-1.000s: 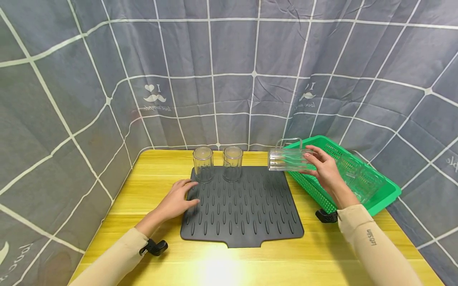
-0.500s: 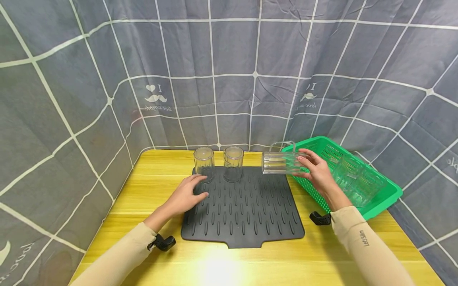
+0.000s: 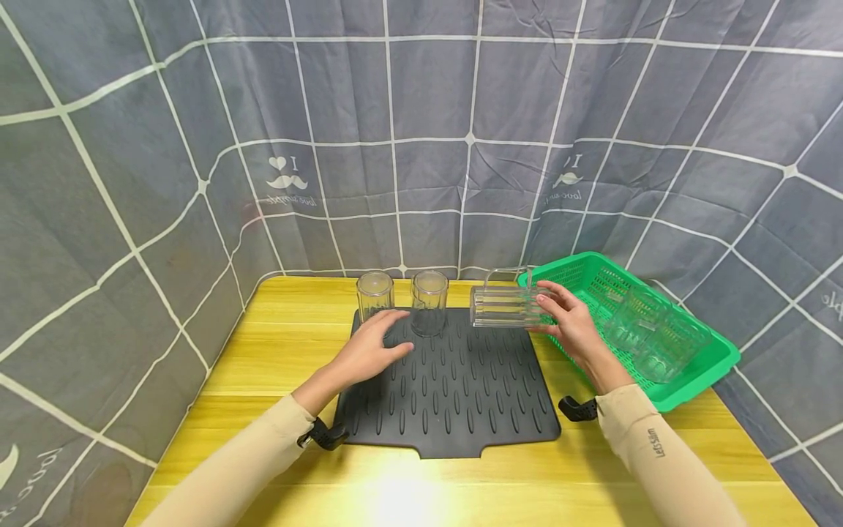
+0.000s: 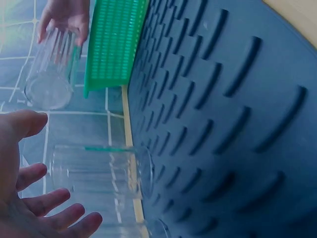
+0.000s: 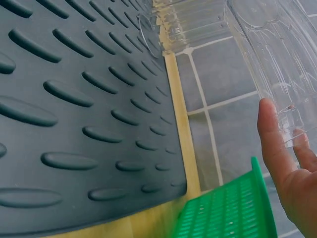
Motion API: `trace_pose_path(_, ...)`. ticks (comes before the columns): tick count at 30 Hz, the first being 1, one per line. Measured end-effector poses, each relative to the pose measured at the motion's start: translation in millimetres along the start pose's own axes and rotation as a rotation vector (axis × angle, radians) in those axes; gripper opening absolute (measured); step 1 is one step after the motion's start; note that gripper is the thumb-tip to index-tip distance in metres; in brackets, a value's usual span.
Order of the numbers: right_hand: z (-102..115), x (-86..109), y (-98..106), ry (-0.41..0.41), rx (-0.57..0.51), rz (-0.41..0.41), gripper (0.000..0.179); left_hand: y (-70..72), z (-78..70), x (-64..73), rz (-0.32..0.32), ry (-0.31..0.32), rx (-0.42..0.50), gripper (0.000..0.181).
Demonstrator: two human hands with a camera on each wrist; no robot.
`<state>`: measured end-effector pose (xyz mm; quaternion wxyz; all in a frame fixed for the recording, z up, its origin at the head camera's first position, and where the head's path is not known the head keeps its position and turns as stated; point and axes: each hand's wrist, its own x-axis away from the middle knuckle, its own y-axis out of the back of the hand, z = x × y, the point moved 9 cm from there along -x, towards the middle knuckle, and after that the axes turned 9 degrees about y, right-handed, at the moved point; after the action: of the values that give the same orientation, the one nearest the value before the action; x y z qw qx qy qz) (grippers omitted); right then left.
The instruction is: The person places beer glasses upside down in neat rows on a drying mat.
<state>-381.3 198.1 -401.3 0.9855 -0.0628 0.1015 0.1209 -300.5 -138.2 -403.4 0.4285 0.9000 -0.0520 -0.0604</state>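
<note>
My right hand (image 3: 576, 329) grips a clear glass mug (image 3: 503, 306) by its rim end, thumb and fingers on either side. The mug lies sideways in the air over the mat's back right corner, its base toward the left and its handle on the far side. My left hand (image 3: 369, 348) hovers over the mat with fingers spread and nothing in them. Behind it, two more glass mugs stand upside down on the dark ribbed mat (image 3: 454, 380): the left mug (image 3: 375, 287), partly covered by that hand, and the right mug (image 3: 429, 304).
A green plastic basket (image 3: 721, 359) stands on the wooden table (image 3: 283, 315) to the right of the mat. Inside it lie clear glass mugs (image 3: 668, 344). A grey checked curtain (image 3: 428, 176) hangs behind and along both sides.
My right hand has carried the mug leftward, away from the basket and toward the mat. My left hand has moved right over the mat, now in front of the left standing mug.
</note>
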Motion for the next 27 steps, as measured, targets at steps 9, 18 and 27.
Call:
trace_pose_path(9, -10.5, 2.2, -7.5, -0.012, -0.033, -0.019, 0.042, -14.8, -16.5, -17.2, 0.02, 0.001, 0.05, 0.068)
trace_pose_path(18, -16.6, 4.7, -16.8, -0.008, -0.058, -0.011, 0.046, -21.8, -39.0, -30.9, 0.007, -0.042, 0.114, 0.073)
trace_pose_path(27, -23.7, 4.9, -24.3, -0.021, -0.045, -0.008, 0.053, -37.9, -51.7, -38.4, 0.071, -0.054, 0.222, 0.083)
